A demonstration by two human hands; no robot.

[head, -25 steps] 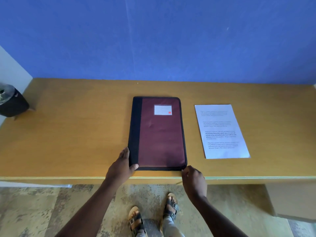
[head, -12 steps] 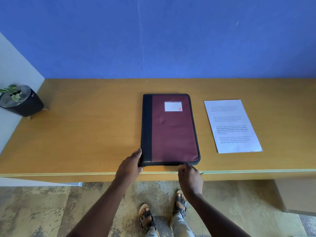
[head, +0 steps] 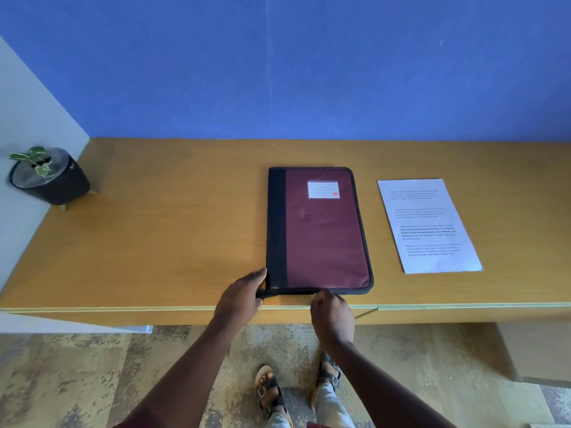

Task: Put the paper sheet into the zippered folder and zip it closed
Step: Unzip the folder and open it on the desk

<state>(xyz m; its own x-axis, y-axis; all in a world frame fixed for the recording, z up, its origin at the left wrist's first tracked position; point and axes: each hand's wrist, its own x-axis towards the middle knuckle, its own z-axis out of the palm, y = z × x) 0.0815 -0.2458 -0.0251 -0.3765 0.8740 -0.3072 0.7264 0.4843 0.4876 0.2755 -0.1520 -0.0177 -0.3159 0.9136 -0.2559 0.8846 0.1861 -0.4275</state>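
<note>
folder: our maroon zippered folder (head: 321,230) lies flat & shut on the wooden desk (head: 160,236), near edge close to the desk lip at 6 o'clock
paper: printed paper sheet (head: 428,225) lies flat on the desk at 3 o'clock of the folder, apart from it, untouched
left hand: our left hand (head: 239,299) clasps the folder's 7 o'clock corner, fingers up the black spine side, thumb on the near edge, acting as anchor
right hand: our right hand (head: 332,315) pinches the small metal zip pull (head: 315,295) on the near edge, approx mid-way along; fingertips closed on it
step: we judge we're unzipping, so the task is barely begun; sheet not in yet
risk 1: if the anchor hand lets go, pulling the zip toward 3 o'clock could drag the whole folder sideways into the sheet & crumple or shove it
risk 2: folder sits near the lip, so a tug toward 6 o'clock could tip it off the desk
risk 3: rounded corner at 5 o'clock is where the slider may snag on fabric; forcing it could jam the teeth
risk 4: pull is tiny, so the pinch may slip
clear of it: potted plant (head: 46,176) far off at 9 o'clock, no threat
</note>
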